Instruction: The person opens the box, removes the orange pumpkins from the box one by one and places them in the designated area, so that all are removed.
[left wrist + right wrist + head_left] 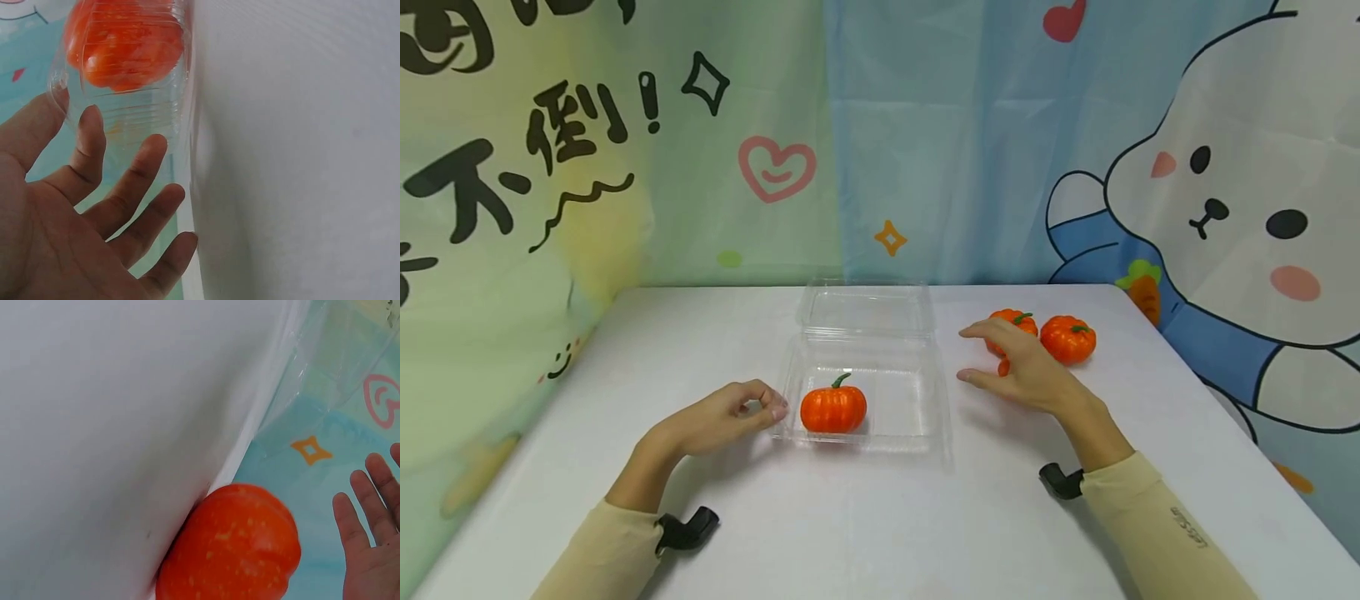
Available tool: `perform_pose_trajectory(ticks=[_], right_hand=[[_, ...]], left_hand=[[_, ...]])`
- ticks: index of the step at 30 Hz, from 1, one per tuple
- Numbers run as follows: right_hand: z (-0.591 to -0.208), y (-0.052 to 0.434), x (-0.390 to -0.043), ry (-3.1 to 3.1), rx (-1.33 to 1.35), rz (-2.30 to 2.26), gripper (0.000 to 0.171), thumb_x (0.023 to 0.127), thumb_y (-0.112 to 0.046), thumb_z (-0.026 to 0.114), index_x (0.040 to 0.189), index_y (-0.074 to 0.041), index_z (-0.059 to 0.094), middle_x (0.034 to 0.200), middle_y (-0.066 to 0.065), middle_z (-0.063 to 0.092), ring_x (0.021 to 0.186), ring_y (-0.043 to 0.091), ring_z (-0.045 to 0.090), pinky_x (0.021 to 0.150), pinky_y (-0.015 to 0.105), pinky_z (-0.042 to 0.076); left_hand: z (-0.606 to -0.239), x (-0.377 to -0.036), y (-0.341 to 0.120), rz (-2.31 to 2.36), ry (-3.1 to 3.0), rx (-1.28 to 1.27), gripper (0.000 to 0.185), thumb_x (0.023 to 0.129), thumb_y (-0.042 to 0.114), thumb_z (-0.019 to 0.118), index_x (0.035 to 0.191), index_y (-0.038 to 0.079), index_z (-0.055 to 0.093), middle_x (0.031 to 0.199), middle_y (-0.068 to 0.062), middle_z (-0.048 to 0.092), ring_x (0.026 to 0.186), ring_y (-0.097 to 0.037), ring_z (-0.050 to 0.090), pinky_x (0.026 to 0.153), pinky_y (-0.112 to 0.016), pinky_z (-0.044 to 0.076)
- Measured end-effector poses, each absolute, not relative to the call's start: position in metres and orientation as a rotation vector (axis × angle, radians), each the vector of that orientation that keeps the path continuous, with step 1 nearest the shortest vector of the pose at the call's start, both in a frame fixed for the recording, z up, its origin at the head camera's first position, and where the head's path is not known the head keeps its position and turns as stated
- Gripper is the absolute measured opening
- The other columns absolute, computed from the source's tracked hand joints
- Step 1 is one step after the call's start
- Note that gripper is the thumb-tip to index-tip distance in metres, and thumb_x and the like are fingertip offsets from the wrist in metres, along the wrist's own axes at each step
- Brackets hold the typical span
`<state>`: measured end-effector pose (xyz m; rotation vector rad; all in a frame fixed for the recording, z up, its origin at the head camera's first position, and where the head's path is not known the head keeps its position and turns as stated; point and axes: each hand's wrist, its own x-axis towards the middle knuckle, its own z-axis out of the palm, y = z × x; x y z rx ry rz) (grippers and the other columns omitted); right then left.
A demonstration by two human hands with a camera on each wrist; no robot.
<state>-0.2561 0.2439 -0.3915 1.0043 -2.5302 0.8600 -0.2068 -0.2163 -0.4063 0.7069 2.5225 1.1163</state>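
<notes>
A clear plastic clamshell box [898, 400] lies on the table with its lid [865, 310] folded back. Inside, at the front left, sits a small orange pumpkin [833, 408] with a green stem. My left hand [741, 415] touches the box's left rim near the front corner; in the left wrist view its fingers [134, 178] are spread and loosely bent. To the right of the box, my right hand [1026, 367] is held with thumb and fingers apart beside a pumpkin [1011, 317] that it partly hides. In the right wrist view a pumpkin [231, 544] shows apart from the hand.
Another pumpkin [1067, 340] stands just right of the right hand. A bit of orange shows between that hand's thumb and fingers. The white table [880, 525] ends at the back against a printed curtain [940, 167].
</notes>
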Motion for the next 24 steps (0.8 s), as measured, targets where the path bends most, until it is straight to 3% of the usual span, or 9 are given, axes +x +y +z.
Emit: perform_pose_trajectory(ticks=[6, 24], right_hand=[[-0.390, 0.235, -0.256, -2.534, 1.039, 0.901, 0.053, 0.084, -0.021, 0.087, 0.131, -0.010, 0.064, 0.129, 0.009, 0.065, 0.120, 0.030, 0.061, 0.093, 0.055, 0.055], [-0.389, 0.217, -0.263, -2.479, 1.141, 0.855, 0.052, 0.085, -0.021, 0.086, 0.130, -0.008, 0.064, 0.127, 0.006, 0.067, 0.121, 0.025, 0.062, 0.102, 0.049, 0.050]], left_hand=[[-0.407, -0.208, -0.216, 1.115, 2.520, 0.719, 0.020, 0.105, 0.035, 0.060, 0.095, 0.018, 0.062, 0.121, 0.001, 0.069, 0.121, -0.025, 0.059, 0.100, -0.047, 0.047], [-0.404, -0.206, -0.216, 1.123, 2.511, 0.738, 0.019, 0.105, 0.033, 0.060, 0.097, 0.015, 0.061, 0.124, -0.003, 0.069, 0.123, -0.027, 0.059, 0.100, -0.048, 0.047]])
